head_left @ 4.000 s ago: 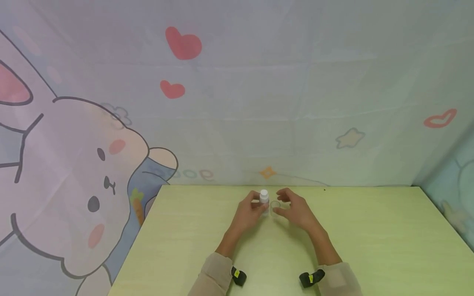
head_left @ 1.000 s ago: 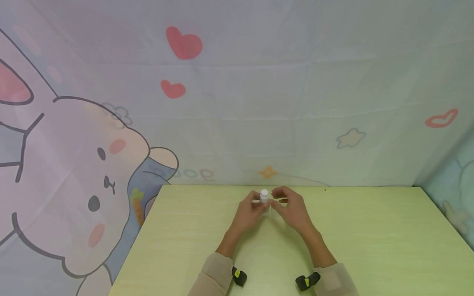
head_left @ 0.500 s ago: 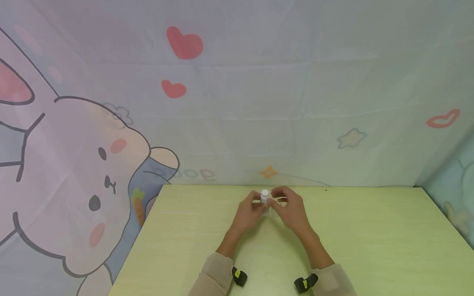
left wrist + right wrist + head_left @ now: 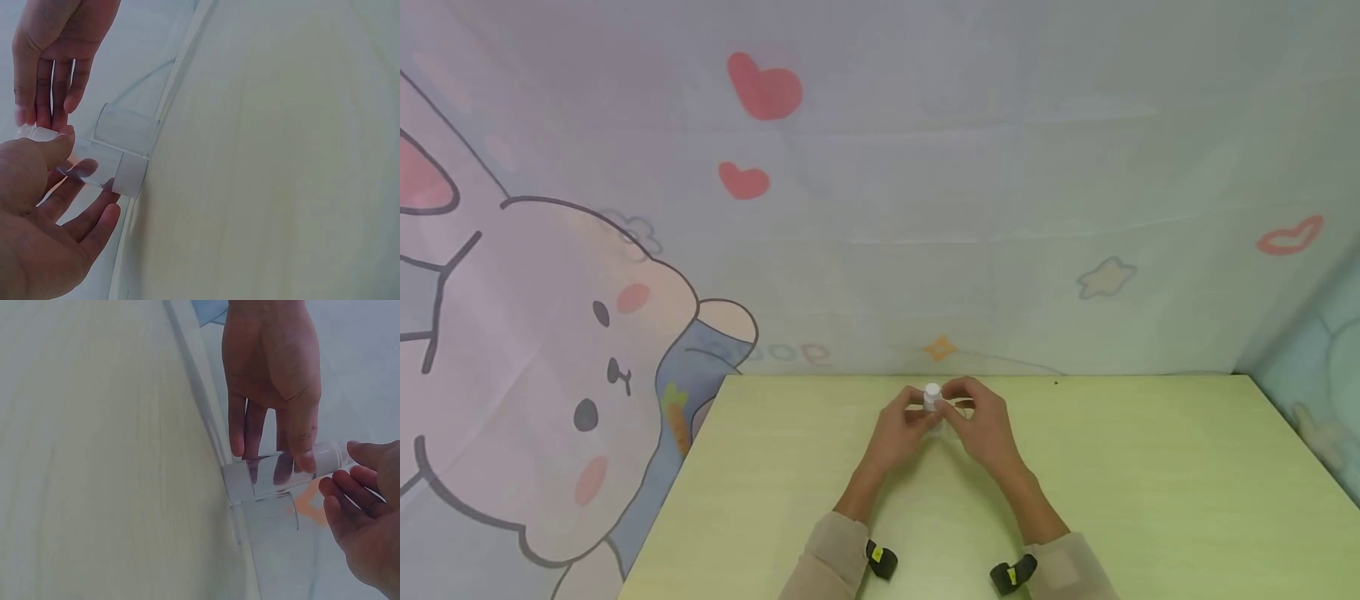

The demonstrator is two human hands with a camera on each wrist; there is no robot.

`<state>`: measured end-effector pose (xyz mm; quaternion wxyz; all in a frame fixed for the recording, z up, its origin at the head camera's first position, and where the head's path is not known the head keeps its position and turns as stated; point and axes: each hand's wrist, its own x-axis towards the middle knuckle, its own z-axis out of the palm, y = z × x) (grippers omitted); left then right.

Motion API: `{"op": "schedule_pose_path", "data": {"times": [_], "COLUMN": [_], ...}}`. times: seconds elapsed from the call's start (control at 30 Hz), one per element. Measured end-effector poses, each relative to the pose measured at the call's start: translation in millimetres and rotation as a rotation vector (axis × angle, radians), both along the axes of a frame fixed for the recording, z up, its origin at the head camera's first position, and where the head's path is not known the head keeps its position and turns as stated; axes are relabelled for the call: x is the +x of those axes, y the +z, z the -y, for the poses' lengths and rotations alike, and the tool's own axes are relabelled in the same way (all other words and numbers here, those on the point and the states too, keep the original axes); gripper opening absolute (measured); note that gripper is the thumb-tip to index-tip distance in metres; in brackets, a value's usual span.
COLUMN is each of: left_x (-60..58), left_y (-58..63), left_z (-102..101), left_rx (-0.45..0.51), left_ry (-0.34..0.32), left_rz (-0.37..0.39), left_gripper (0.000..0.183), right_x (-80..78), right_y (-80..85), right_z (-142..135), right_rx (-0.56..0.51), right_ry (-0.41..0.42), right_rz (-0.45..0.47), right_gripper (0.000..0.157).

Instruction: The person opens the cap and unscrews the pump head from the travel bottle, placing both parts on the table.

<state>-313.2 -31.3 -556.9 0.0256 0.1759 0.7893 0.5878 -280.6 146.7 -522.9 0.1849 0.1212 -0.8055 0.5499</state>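
A small clear bottle with white ends (image 4: 103, 162) stands upright near the table's back edge. My left hand (image 4: 897, 429) grips its body between thumb and fingers, covering part of it. The fingertips of my right hand (image 4: 987, 421) have come to the bottle's white cap (image 4: 932, 389), thumb on the near side and forefinger on the far side, pinching it. Beside the bottle, touching or nearly so, stands a clear cup (image 4: 128, 129); the right hand hides most of it in the head view. In the right wrist view the cup (image 4: 272, 515) looks see-through.
The pale yellow-green table (image 4: 1150, 475) ends just beyond the hands, against a printed cloth backdrop (image 4: 880, 283) with a rabbit and hearts. Black bands with wrist cameras (image 4: 882, 558) sit at both sleeves. A tiny dark speck (image 4: 1056, 382) lies near the back edge.
My right hand has moved left from around the clear cup to the bottle's cap, its thumb and forefinger closing in on it. The left hand keeps its hold on the bottle.
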Motion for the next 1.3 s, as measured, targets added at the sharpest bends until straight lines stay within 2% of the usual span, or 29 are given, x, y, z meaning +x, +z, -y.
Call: {"op": "schedule_pose_path", "data": {"times": [0.33,0.9,1.3], "left_x": [-0.5,0.0,-1.6], "left_y": [0.6,2.2,1.7], "left_z": [-2.1,-2.0,-2.9], "left_rx": [-0.01,-0.028,-0.017], "left_ry": [-0.002,0.012,0.008], "left_rz": [0.0,-0.021,-0.011], "left_gripper": [0.027,0.027,0.026], "right_x": [3.7,0.9,-1.7], "right_y": [4.1,-0.8,-5.7], "right_z": [4.8,8.9,14.0], "right_rx": [-0.017,-0.052,-0.027], "right_ry": [-0.023,-0.029,-0.063], "right_rz": [0.018,0.047,0.061], "right_gripper": [0.019,0.023,0.024]}}
